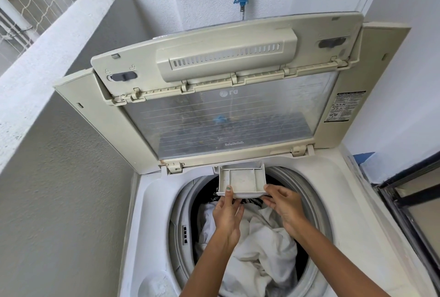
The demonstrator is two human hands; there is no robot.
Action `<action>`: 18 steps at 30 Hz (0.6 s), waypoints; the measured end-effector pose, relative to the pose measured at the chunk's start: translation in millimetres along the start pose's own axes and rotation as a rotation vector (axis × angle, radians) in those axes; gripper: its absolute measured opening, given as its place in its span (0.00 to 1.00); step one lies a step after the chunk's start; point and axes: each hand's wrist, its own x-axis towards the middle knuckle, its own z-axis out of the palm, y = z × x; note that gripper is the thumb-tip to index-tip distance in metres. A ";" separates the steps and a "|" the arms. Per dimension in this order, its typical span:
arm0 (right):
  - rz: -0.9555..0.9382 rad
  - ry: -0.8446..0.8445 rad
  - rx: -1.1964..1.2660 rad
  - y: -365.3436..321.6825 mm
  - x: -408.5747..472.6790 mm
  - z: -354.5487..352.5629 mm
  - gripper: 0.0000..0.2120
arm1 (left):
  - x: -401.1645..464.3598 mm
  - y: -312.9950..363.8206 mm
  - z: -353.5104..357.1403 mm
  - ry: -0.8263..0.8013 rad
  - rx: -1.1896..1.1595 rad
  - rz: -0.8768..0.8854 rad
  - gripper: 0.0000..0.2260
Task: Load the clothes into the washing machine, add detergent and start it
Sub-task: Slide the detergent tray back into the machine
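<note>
Clothes: white crumpled cloth items [259,244] already lie in the round grey drum [319,204] of my white top-loading washing machine [152,204], lower centre of the frame, with something dark behind them.
Drawer: the small off-white plastic detergent drawer [241,181] sits pulled out at the drum's back rim, centre frame; its compartments look bare.
Left hand [226,215]: pinches the drawer's front left corner, thumb on top.
Right hand [282,204]: fingers curled on its front right corner.
Done: loading, I judge.
Left: detergent, closing the raised cream lid [228,96], starting.
Hidden: no detergent container or control panel visible; drum bottom covered.
</note>
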 end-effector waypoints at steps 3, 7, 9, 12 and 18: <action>-0.012 -0.023 0.008 2.8 -0.9 0.5 0.06 | 2.7 -0.4 -2.5 -0.003 -0.005 0.012 0.07; -0.017 -0.036 0.005 4.2 0.0 3.2 0.07 | 6.4 -0.5 -5.6 0.004 -0.013 0.013 0.09; -0.014 -0.032 0.005 4.1 1.1 4.0 0.07 | 8.0 -0.7 -5.6 0.002 -0.010 0.017 0.10; -0.019 -0.025 -0.004 5.9 3.8 4.9 0.05 | 10.5 0.4 -4.8 0.008 -0.011 0.030 0.13; -0.081 -0.008 -0.074 10.2 8.1 7.9 0.02 | 12.3 3.9 -2.2 0.023 -0.044 0.039 0.16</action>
